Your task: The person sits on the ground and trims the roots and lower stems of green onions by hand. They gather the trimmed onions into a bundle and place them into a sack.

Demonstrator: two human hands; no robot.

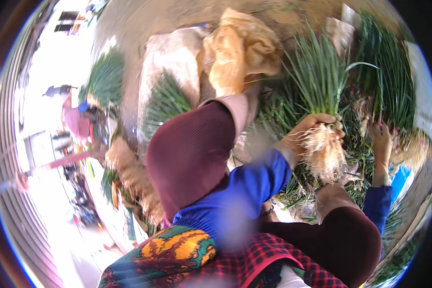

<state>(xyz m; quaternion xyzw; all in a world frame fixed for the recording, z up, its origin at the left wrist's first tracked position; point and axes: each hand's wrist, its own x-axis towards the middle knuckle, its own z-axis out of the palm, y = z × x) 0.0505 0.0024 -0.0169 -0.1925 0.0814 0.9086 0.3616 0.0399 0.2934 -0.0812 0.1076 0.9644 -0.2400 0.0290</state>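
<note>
My left hand (311, 126) is closed around the lower stems of a bunch of spring onions (315, 79). The green leaves fan out away from me, and the pale, tangled roots (324, 151) hang below the fist, towards my body. To its right, my right hand (381, 142) reaches to the base of a larger heap of spring onions (388, 75), where small reddish bulbs show. Its fingers are at the bulbs, too blurred to tell whether they grip any. Loose leaves and trimmings (360, 172) lie below and between the hands.
My bent knees (190, 151) flank the work area. Beyond lie a whitish sack (172, 54) and a crumpled yellowish plastic bag (237, 50). More onion leaves (165, 99) rest on the sack. At left, a person (77, 120) sits near another onion heap (106, 77) and a brown sack (133, 176).
</note>
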